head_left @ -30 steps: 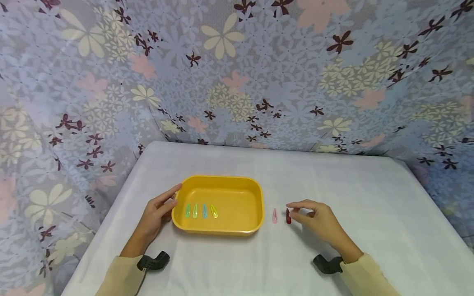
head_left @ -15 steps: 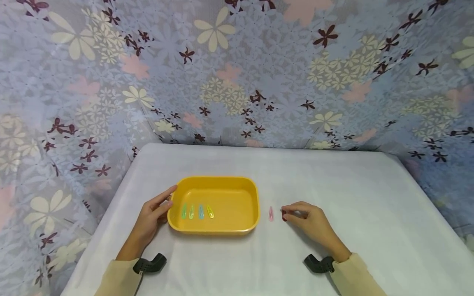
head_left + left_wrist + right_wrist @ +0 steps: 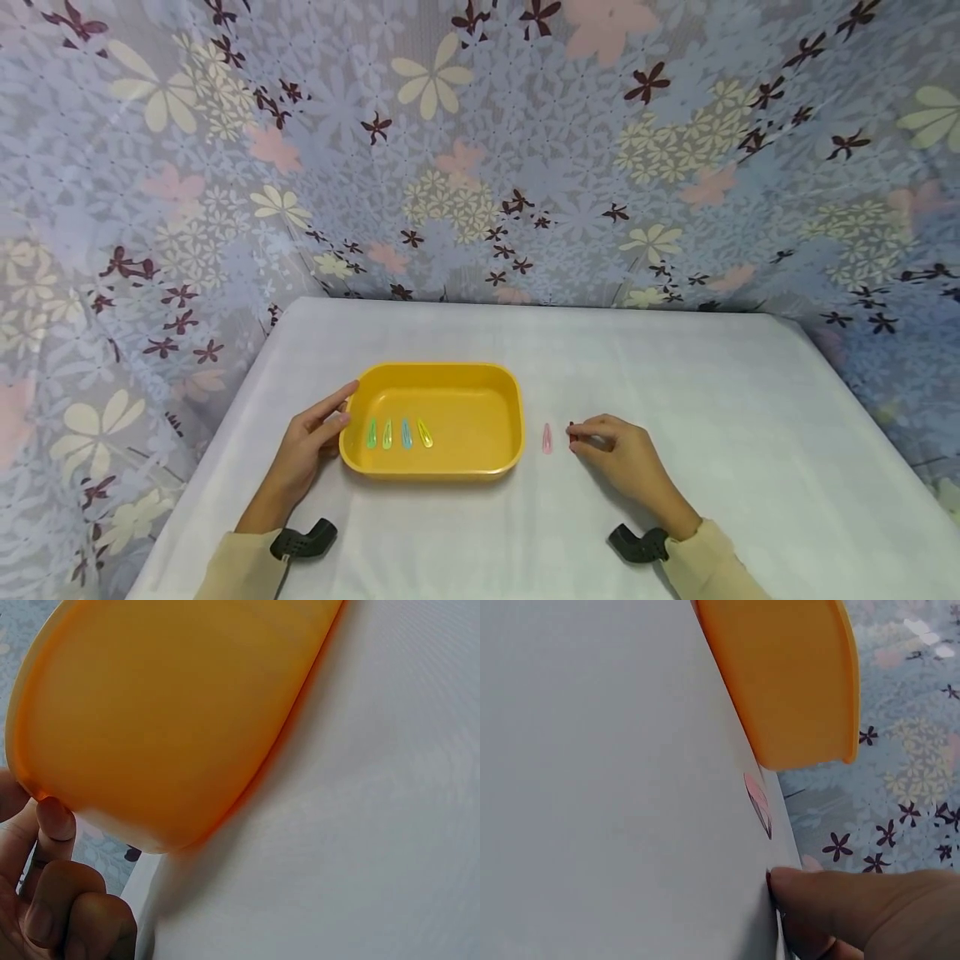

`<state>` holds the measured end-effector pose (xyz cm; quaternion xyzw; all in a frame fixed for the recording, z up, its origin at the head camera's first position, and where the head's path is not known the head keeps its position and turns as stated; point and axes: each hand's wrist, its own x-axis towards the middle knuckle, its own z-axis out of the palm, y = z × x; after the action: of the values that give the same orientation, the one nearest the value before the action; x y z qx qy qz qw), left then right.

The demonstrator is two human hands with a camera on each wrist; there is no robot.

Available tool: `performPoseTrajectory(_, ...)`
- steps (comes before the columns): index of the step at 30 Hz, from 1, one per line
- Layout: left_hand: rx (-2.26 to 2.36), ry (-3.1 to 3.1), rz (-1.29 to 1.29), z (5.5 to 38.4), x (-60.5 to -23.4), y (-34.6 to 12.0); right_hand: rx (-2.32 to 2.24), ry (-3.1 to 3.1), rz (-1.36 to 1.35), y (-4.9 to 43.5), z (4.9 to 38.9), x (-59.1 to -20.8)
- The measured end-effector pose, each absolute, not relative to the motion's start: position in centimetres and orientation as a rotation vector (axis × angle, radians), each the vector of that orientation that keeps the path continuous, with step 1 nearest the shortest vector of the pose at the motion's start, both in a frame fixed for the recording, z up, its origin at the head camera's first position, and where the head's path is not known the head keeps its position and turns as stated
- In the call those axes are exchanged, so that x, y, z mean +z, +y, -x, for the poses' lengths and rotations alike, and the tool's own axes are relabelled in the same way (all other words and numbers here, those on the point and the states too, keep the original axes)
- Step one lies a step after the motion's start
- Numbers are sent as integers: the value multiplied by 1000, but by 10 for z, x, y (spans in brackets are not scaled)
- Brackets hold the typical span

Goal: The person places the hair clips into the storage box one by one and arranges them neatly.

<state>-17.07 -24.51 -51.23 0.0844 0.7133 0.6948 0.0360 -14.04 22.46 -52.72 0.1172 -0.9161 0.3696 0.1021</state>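
Note:
In the head view a yellow tray stands left of centre. My left hand holds its left end, thumb and fingers at the rim; the left wrist view shows the thumb against the wall. Inside lie a green snap hair clip, a pale green one, a blue one and a slanted yellow one. To the right of the tray, my right hand pinches a dark red hair clip, mostly hidden by the fingers. Between tray and hand lies a pink hair clip.
A white cloth covers the table. Floral fabric hangs behind it and along the sides. Black wrist devices sit at both sleeve cuffs.
My right fingers have closed on the dark red clip, which now shows less between them. The head view has shifted slightly. The left hand stays at the tray, and the pink clip lies as before.

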Motion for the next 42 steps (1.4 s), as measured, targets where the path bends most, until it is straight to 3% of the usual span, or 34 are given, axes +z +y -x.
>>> performPoseTrajectory(23, 2135, 2183, -315, 170, -512, -250, 1025, -2732, -156, 201, 125, -515)
performPoseTrajectory(42, 2146, 2153, -285, 168, -512, -251, 1294, -2807, -24, 213, 129, -514)
